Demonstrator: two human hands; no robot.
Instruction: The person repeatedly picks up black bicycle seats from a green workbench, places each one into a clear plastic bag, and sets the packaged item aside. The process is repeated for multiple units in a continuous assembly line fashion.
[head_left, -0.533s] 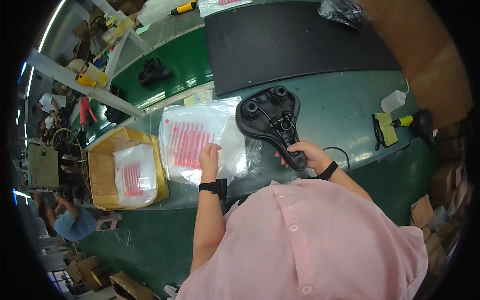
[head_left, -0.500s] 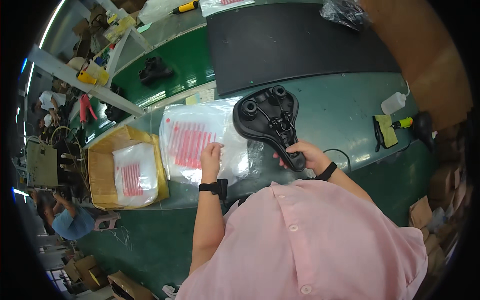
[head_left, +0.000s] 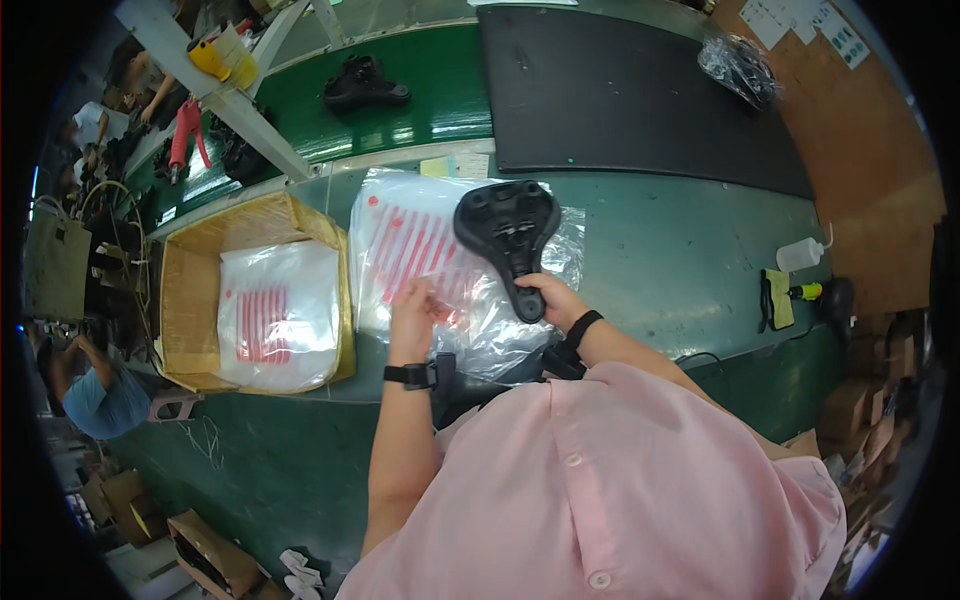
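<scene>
Since I shifted black bike saddle (head_left: 505, 235) left, it's underside-up over red-printed clear bags (head_left: 425, 240) on bench (head_left: 650, 280), so both lined up now. Right hand (head_left: 558, 300): fingers clamped round saddle nose. Left hand (head_left: 412, 310): fingers curled at bags, blurry, can't tell if pinching.

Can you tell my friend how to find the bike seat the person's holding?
On the green table, find the clear bags with red stripes. Over their right part is a black, pear-shaped bike seat, underside up. Unlike the black thing on the shiny green belt beyond, its narrow end is in the person's right hand.
</scene>
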